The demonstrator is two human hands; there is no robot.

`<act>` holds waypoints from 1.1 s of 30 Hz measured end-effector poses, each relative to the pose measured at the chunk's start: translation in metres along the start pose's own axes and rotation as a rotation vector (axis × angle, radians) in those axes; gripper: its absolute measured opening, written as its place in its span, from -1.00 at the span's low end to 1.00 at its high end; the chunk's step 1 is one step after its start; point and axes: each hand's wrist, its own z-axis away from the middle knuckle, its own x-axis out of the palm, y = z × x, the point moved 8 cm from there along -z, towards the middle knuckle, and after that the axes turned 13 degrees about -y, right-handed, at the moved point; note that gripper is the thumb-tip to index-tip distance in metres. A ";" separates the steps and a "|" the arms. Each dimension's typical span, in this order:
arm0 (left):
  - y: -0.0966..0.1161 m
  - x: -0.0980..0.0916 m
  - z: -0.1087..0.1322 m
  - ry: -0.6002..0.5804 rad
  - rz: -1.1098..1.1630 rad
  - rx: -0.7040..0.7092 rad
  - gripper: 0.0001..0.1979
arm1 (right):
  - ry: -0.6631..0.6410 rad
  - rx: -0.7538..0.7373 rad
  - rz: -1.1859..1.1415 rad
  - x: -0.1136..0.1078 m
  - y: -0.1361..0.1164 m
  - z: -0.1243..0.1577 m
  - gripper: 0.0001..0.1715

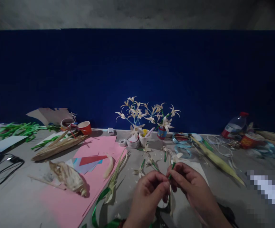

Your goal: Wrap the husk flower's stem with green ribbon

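My right hand (194, 186) pinches the green-wrapped stem (173, 167) of a small pale craft flower (176, 157), petals pointing up and away. Against the lower end of that stem, the fingers of my left hand (150, 193) are pressed together; its fingertips meet those of the right, and the very end is hidden between them. Just beyond my hands lie more small flowers, one with a green stem (154, 165), another pale one (147, 148). A thin pale stick (171, 202) shows below my fingers. Green ribbon (96, 210) curls at the left of my left wrist.
Pale flowers (135, 111) stand in small pots at the back, one a blue-red can (161, 133). Pink paper (99, 177) with dried husks (68, 179) lies left, with an orange cup (84, 127) behind. A yellowish husk (219, 161) and a bottle (234, 125) are right.
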 end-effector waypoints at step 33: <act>-0.008 -0.011 0.013 0.061 -0.011 0.045 -0.70 | -0.044 0.035 0.020 0.014 0.002 0.000 -0.67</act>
